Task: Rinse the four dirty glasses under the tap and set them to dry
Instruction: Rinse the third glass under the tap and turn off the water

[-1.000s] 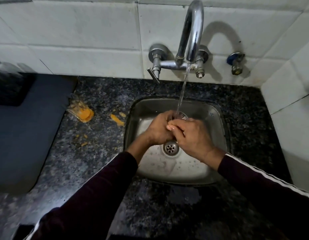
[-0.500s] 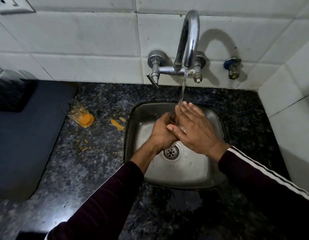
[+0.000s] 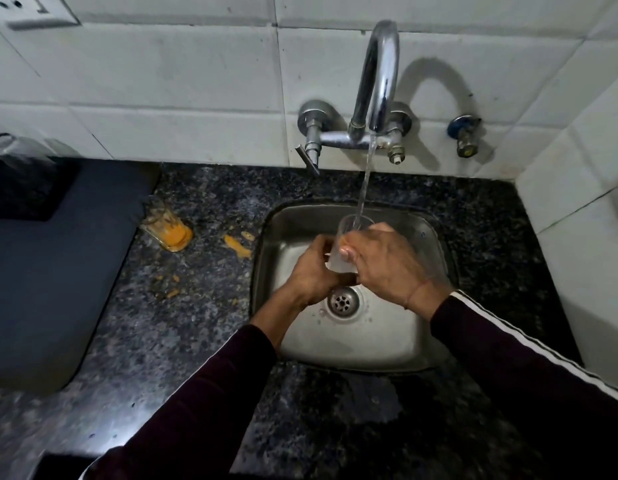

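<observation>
Over the steel sink [image 3: 366,358] I hold a clear glass [image 3: 349,237], tilted with its mouth toward the wall. Water from the chrome tap [image 3: 378,81] runs into that mouth. My left hand [image 3: 312,271] grips the glass at its base from the left, and my right hand [image 3: 387,261] wraps its side from the right, thumb on the glass. A dirty glass [image 3: 167,226] with orange residue lies on its side on the dark granite counter [image 3: 183,323], left of the sink. A clear glass [image 3: 13,147] shows at the far left edge on a dark mat.
A dark grey mat [image 3: 48,278] covers the counter on the left. Orange spill marks [image 3: 238,245] lie between the fallen glass and the sink. White tiled walls close the back and right side. A small valve [image 3: 465,136] sits right of the tap.
My right hand has slid from covering the glass's mouth to holding its side, so the open rim now shows under the stream. The view has tilted downward slightly.
</observation>
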